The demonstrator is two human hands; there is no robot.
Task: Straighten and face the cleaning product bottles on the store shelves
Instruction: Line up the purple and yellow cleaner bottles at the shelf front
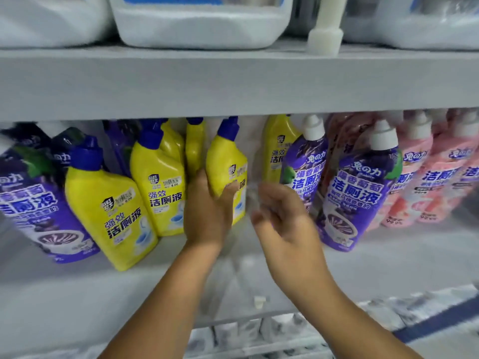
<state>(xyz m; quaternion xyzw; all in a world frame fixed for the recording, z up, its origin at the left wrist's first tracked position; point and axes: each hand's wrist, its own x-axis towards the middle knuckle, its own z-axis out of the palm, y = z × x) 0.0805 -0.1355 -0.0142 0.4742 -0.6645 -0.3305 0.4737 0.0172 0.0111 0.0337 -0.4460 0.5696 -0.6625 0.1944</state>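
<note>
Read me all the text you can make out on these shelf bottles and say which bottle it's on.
"强效 洁厕液": front yellow bottle
"强效 洁厕液", price sticker "8.00": second yellow bottle
"兔の力", "洁厕液": purple bottle
"洁厕液": pink bottle
Smaller print on all labels is blurred.
Yellow bottle held by left hand: label unreadable.

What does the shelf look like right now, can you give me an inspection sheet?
Surface: grey shelf, bare strip along its front.
Job's things: yellow bottles with blue caps, purple bottles, pink bottles; several lean.
Clutter: small white clip on the shelf edge.
Hands: left hand wraps a yellow bottle; right hand beside it, fingers loose, blurred, holding nothing.
Cables: nothing seen.
Surroundings: white jugs on the shelf above; packs on the shelf below, blurred.
</note>
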